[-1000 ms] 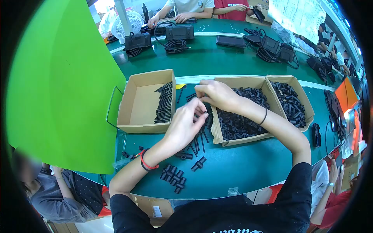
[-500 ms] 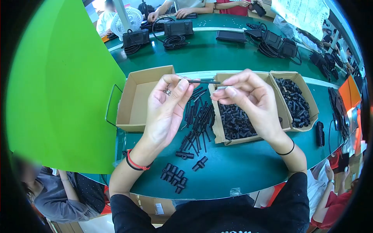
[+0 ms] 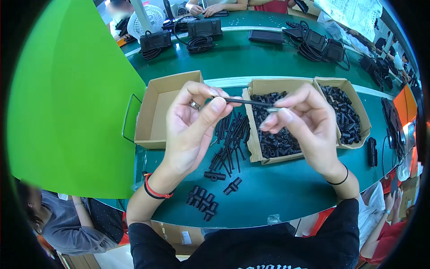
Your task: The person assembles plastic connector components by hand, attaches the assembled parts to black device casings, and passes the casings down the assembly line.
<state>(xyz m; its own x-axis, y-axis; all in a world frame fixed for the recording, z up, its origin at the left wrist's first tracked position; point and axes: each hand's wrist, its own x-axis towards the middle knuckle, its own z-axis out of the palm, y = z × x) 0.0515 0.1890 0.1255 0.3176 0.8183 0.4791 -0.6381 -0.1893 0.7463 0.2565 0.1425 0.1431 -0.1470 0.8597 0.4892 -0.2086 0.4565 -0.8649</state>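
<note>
My left hand pinches one end of a thin black rod, which points to the right. At the rod's other end my right hand holds a small silver metal piece between thumb and fingers, touching or nearly touching the rod tip. Below and between the hands lies a loose pile of black rods. Nearer the front, black T-shaped fittings lie in a row, with two more just above them.
A cardboard box stands left of my left hand. Two boxes of black fittings are at the right. A green panel rises at the left. Cabled black devices are across the table; people sit around it.
Both hands rose from the rods and box, and the black rod and silver piece came into view. Since half a second ago the right hand has moved right and the silver piece meets the rod's tip.
</note>
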